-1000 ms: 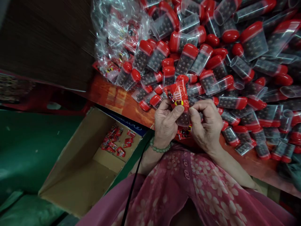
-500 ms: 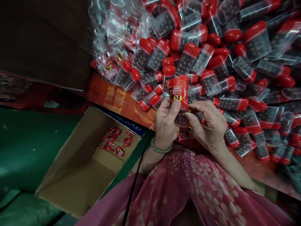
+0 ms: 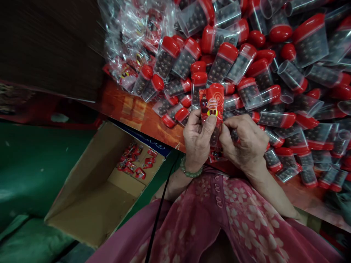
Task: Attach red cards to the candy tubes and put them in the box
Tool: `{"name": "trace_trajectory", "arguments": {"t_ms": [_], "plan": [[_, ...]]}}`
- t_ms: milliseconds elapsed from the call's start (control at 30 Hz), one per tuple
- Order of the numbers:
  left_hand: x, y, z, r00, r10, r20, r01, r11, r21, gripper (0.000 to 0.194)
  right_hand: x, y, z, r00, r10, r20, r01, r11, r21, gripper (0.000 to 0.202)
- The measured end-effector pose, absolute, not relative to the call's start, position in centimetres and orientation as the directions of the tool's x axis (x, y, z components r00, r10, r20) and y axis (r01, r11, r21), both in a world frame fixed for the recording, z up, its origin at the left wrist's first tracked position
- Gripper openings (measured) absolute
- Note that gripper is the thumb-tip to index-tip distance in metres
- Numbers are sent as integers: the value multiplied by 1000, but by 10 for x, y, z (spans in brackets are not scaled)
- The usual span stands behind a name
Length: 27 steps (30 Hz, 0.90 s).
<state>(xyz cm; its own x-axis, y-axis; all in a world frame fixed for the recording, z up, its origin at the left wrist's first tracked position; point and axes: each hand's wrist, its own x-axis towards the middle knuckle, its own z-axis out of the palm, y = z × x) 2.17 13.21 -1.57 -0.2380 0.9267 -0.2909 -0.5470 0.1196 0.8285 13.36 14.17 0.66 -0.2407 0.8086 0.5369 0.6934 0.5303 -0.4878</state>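
Note:
My left hand (image 3: 199,140) is closed around a small clear candy container (image 3: 214,133) filled with dark balls, thumb on its front. A printed red wrapper (image 3: 213,104) with a cartoon face covers the container's upper part. At the wrapper's right edge, the thumb and forefinger of my right hand (image 3: 244,142) are pinched together; whether they grip the film or the container is hidden. Just beyond my hands lies a heap of similar red-capped containers (image 3: 222,62), without printed wrappers.
A pile of crinkled clear and red wrappers (image 3: 139,33) lies at the table's far left. Below the orange table edge (image 3: 131,115), an open cardboard box (image 3: 90,204) holds several wrapped red containers (image 3: 131,159). A black cord (image 3: 157,223) hangs beside my left forearm.
The container has turned slightly, so more of the wrapper's cartoon face shows. My right thumb and forefinger have closed together at its right edge. The view has shifted a little.

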Motion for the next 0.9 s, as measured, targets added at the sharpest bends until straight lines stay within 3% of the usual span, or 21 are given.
{"name": "trace_trajectory", "arguments": {"t_ms": [267,633,767,833,900], "plan": [[23,131,-19,-223,915,-336,-505,187,843,46,139,147,4,-334,780,529,713,576,-400,19],[24,134,-16,-259,925,-278,-504,117,856,41,140,145,8,-378,768,518,705,601,-377,18],[23,135,-17,-252,932,-260,-531,92,842,43,141,140,11,-312,827,468,613,552,-566,15],[22,135,-16,-255,935,-248,-511,87,855,44,142,136,11,-258,893,369,536,450,-714,11],[23,135,-16,-248,937,-245,-477,102,873,47,142,132,11,-208,954,217,456,291,-841,25]]}}
